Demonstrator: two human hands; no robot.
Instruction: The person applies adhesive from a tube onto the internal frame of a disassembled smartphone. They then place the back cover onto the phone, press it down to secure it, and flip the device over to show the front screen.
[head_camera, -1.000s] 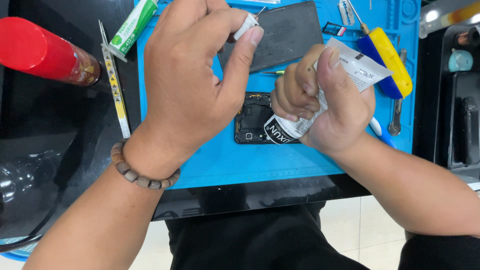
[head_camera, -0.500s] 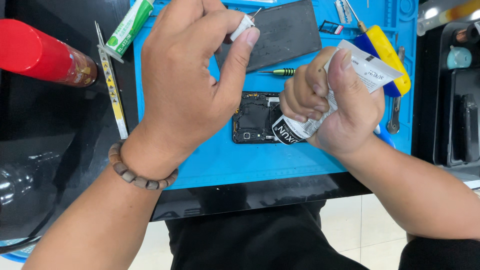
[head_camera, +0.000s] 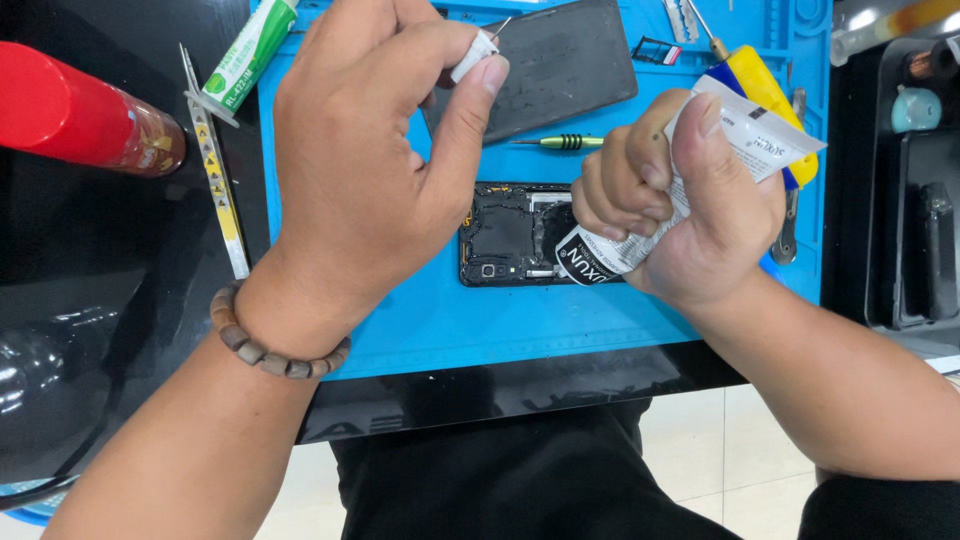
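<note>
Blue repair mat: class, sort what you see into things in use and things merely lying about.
In use: right hand squeezing glue tube; left hand pinching white cap; opened phone.

Lying about: red can, green screwdriver, tweezers, dark back cover.

Both forearms were bare; left wrist wore a brown wooden bead bracelet (head_camera: 272, 350); dark trousers (head_camera: 520, 480) covered the lap

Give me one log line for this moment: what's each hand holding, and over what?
left hand: pinches white cap | right hand: squeezes glue tube | below: opened phone | surface: blue mat
</note>
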